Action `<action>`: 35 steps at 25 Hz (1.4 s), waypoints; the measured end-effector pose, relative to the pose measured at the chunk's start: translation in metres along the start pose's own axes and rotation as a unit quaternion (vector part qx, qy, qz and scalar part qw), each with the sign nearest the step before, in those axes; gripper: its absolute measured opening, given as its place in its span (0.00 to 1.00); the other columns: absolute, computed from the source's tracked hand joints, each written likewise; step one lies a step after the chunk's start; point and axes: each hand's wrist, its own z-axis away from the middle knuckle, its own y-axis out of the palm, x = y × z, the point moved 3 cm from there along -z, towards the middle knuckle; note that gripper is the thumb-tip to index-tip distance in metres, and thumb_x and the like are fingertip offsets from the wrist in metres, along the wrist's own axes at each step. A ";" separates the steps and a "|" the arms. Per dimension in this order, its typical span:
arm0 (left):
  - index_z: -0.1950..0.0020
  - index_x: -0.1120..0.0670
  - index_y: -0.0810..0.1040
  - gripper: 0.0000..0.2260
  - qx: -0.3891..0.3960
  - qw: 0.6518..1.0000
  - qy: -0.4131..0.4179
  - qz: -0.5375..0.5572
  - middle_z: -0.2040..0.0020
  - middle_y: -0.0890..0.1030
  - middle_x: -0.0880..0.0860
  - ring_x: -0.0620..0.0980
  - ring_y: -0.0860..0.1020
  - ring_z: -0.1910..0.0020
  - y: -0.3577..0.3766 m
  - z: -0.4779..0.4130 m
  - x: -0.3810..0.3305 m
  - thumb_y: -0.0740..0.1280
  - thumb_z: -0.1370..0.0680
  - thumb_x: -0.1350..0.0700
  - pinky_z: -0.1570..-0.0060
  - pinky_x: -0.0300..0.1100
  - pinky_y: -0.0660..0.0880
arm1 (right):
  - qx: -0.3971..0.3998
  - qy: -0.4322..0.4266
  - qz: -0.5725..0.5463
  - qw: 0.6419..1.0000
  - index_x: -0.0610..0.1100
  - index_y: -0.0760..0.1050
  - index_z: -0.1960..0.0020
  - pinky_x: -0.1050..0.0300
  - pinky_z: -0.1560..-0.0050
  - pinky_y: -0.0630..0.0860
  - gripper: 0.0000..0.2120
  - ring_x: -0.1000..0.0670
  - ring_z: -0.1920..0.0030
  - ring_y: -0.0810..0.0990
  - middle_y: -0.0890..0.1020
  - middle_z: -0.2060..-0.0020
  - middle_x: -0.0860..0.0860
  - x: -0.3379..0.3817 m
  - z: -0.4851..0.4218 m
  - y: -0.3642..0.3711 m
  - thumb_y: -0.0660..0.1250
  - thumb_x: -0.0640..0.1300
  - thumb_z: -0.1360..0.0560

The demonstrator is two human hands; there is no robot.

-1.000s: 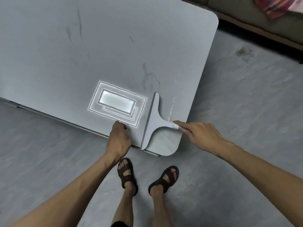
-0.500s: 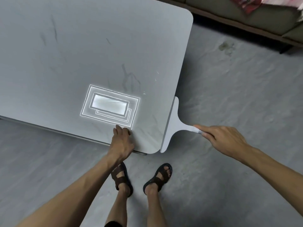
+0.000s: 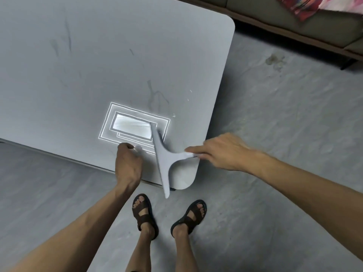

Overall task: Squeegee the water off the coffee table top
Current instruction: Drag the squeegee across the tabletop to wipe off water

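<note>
The grey coffee table top (image 3: 98, 65) fills the upper left, with a bright reflection of a ceiling light near its front corner. A pale grey squeegee (image 3: 164, 154) lies across that corner, its blade running from the reflection's right end down past the table's front edge. My right hand (image 3: 220, 152) grips the squeegee's handle, index finger stretched along it. My left hand (image 3: 127, 163) rests curled on the table's front edge, just left of the blade. A few small water drops (image 3: 173, 115) glint right of the reflection.
Grey concrete floor (image 3: 275, 134) surrounds the table. A sofa (image 3: 294, 20) with a red patterned cloth (image 3: 314, 4) stands at the back right. My two sandalled feet (image 3: 169, 216) stand just below the table's corner.
The squeegee was off the table's right edge half a second ago; my right hand has brought it back left onto the top. My left hand stays at the front edge.
</note>
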 end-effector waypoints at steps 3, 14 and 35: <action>0.43 0.53 0.66 0.14 -0.070 0.993 -0.091 0.021 0.55 0.76 0.55 0.57 0.75 0.58 -0.038 -0.020 0.032 0.60 0.27 0.62 0.58 0.47 0.71 | 0.040 -0.110 -0.005 0.993 0.67 0.60 0.28 0.57 0.71 0.58 0.19 0.50 0.66 0.73 0.78 0.63 0.55 0.071 -0.071 0.004 0.48 0.57 0.18; 0.50 0.54 0.66 0.06 -0.008 0.998 -0.034 -0.047 0.60 0.76 0.52 0.56 0.74 0.61 -0.085 -0.057 0.075 0.62 0.24 0.57 0.62 0.47 0.68 | -0.004 -0.072 -0.056 0.996 0.67 0.65 0.31 0.53 0.55 0.68 0.17 0.45 0.44 0.79 0.81 0.42 0.53 0.110 -0.198 -0.007 0.51 0.57 0.19; 0.36 0.65 0.65 0.19 0.275 0.920 0.142 -0.241 0.27 0.49 0.76 0.70 0.47 0.24 0.071 -0.009 -0.061 0.58 0.27 0.66 0.31 0.55 0.63 | -0.112 0.344 -0.170 0.917 0.59 0.67 0.32 0.50 0.61 0.74 0.16 0.39 0.60 0.79 0.81 0.60 0.45 -0.121 0.084 -0.020 0.52 0.56 0.18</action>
